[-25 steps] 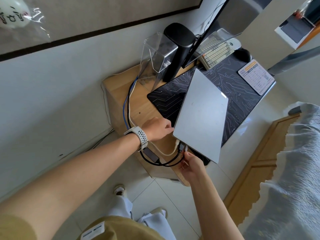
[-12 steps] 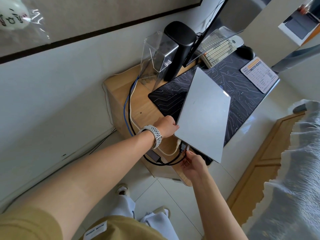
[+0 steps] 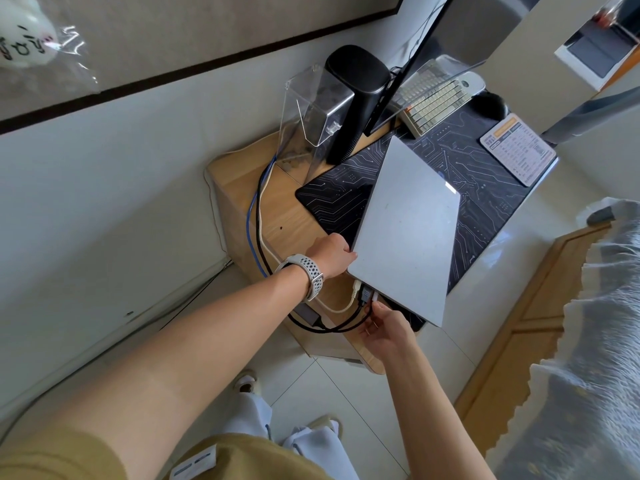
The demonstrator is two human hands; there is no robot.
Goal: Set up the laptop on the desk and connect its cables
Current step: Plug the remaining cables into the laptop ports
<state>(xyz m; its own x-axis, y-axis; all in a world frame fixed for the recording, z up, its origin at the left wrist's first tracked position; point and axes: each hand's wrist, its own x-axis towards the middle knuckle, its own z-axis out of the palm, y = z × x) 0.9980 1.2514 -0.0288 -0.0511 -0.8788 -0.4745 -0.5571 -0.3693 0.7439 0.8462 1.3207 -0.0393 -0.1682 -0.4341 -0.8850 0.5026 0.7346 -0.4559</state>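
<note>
A closed silver laptop (image 3: pixel 408 230) lies on a black circuit-pattern desk mat (image 3: pixel 332 199) on the wooden desk (image 3: pixel 242 188). My left hand (image 3: pixel 334 252), with a white watch at the wrist, grips the laptop's near left corner. Three plugs sit side by side at the laptop's near edge: a cream cable (image 3: pixel 351 296) and two dark ones (image 3: pixel 365 296). My right hand (image 3: pixel 382 323) pinches the rightmost plug against that edge. The black cables (image 3: pixel 332 328) loop down over the desk's edge.
A black monitor stand (image 3: pixel 353 98) and a clear acrylic holder (image 3: pixel 311 105) stand behind the mat. A cream keyboard (image 3: pixel 433 105), a black mouse (image 3: pixel 488 103) and a printed card (image 3: pixel 517 148) lie further back. Blue and cream cables (image 3: pixel 254 209) run along the desk's left side. A wooden cabinet (image 3: pixel 519 327) is at the right.
My left hand has slid forward to the laptop's corner. My right hand stays at the plugs on the near edge. The view has shifted slightly.
</note>
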